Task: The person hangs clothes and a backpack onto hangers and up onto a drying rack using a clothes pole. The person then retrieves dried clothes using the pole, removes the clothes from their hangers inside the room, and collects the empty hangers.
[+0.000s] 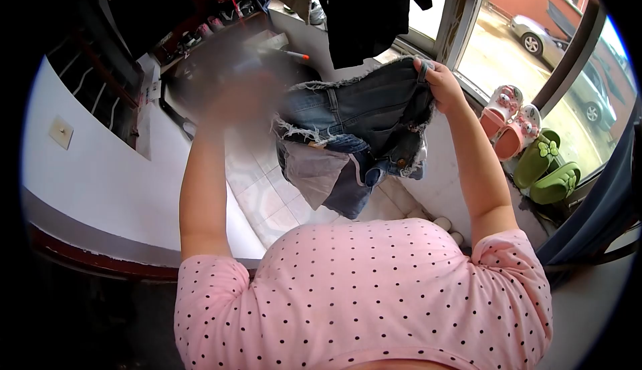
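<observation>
A pair of blue denim shorts (381, 106) hangs in the air before my chest, with frayed edges, belt loops, a button and a pale pocket lining (311, 169) showing. My right hand (439, 84) is closed on the upper right corner of the shorts, its fingers wrapped round the denim. On the other side, my left hand (251, 99) is by the left edge of the shorts. A grey blur covers it, so its fingers and grip cannot be made out.
Dark clothes (368, 12) hang just beyond the shorts. Pink clogs (511, 129) and green slippers (548, 169) stand on the window ledge at right. A white low wall (100, 143) is at left, above a tiled floor (274, 199). Parked cars show outside.
</observation>
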